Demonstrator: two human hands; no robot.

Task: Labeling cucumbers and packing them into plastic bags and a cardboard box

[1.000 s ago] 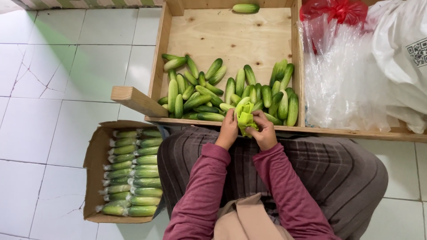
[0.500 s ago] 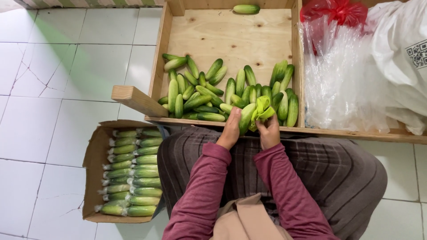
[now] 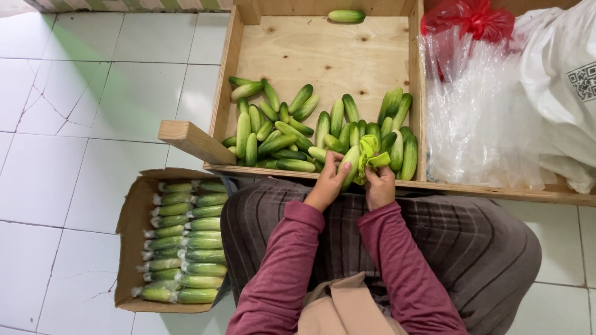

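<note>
White tiled floor (image 3: 74, 155), wooden tray (image 3: 323, 56) of loose cucumbers (image 3: 279, 130) at the far side, cardboard box (image 3: 133, 217) of bagged ones near left. Left hand (image 3: 328, 183) clenched on a cucumber (image 3: 349, 162) at the tray's near edge, long axis near-to-far, tip leaning far-right. Right hand (image 3: 380, 186) pinches a yellow-green wrap (image 3: 370, 155) against its far end, probably so the left steadies it while the wrap goes on.

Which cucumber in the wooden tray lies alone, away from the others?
The cucumber at the tray's far edge: it lies by itself against the far wall, while all others are heaped at the near side.
</note>
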